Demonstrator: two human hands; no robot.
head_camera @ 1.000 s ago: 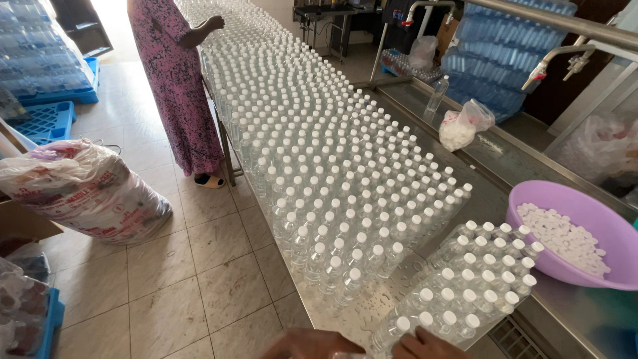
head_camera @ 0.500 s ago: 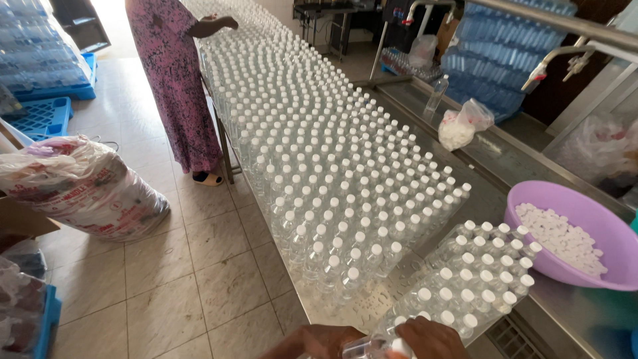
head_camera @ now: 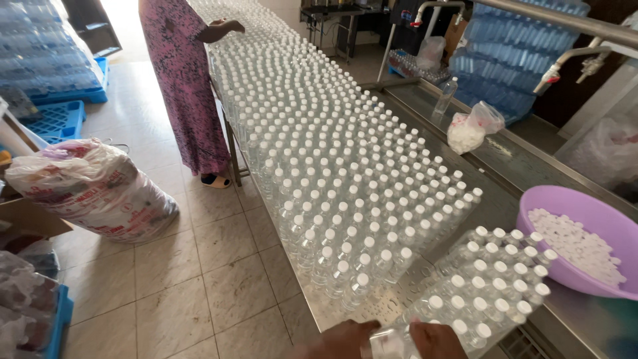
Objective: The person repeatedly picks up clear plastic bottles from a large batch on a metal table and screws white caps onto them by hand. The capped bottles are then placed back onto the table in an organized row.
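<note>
At the bottom edge my left hand (head_camera: 342,340) and my right hand (head_camera: 435,340) close together around one clear plastic bottle (head_camera: 389,344), lying low between them; its cap end is hidden. Just beyond them stands a small cluster of white-capped bottles (head_camera: 492,279) at the near end of the steel table (head_camera: 372,306). A very large field of capped bottles (head_camera: 332,153) covers the table further away. A purple basin (head_camera: 565,213) holding loose white caps (head_camera: 578,242) sits to my right.
Another person in a purple patterned dress (head_camera: 186,86) stands at the table's left side. A stuffed plastic sack (head_camera: 93,189) lies on the tiled floor. A tied bag of caps (head_camera: 468,129), blue crates (head_camera: 56,119) and wrapped bottle packs (head_camera: 512,60) surround the table.
My hands have come together at the bottom edge and taken a bottle between them. The other person's hand has shifted slightly over the far bottles.
</note>
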